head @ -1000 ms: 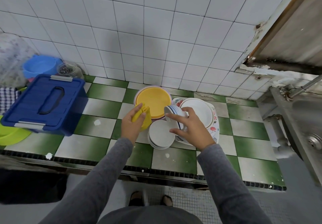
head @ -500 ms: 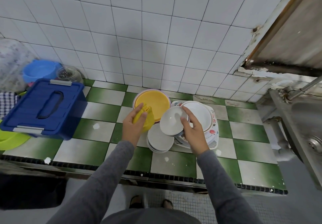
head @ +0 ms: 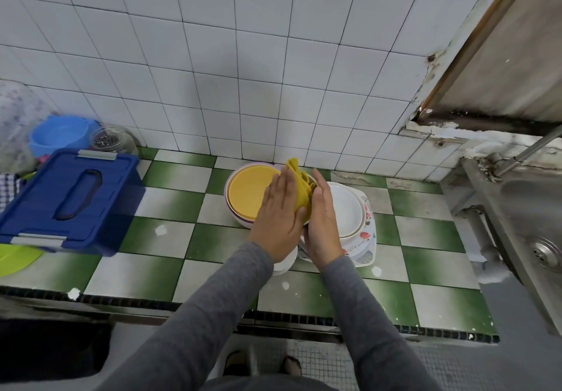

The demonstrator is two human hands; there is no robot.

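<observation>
My left hand (head: pixel 279 217) lies flat with straight fingers and presses a yellow cloth (head: pixel 299 183) into a small white bowl (head: pixel 316 181). My right hand (head: pixel 322 220) cups that bowl from the right and holds it up on edge above the green-and-white tiled counter (head: pixel 170 229). Both hands hide most of the bowl. Behind my left hand, a yellow plate (head: pixel 248 192) rests in a pale basin (head: pixel 232 208). Under my right hand, a stack of white plates (head: pixel 346 208) sits on a floral tray (head: pixel 366 234). A small pile of white saucers (head: pixel 286 264) shows below my left wrist.
A blue lidded box (head: pixel 70 199) fills the counter's left side, with a blue bowl (head: pixel 60 135) and a glass jar (head: pixel 111 139) behind it. A lime-green dish (head: pixel 15 258) lies at the left edge. A steel sink (head: pixel 532 223) and tap (head: pixel 532 147) stand at the right.
My right hand turned the bowl up on edge. My left hand brought the yellow cloth over from the left and flattened it against the bowl. The view tilted slightly upward.
</observation>
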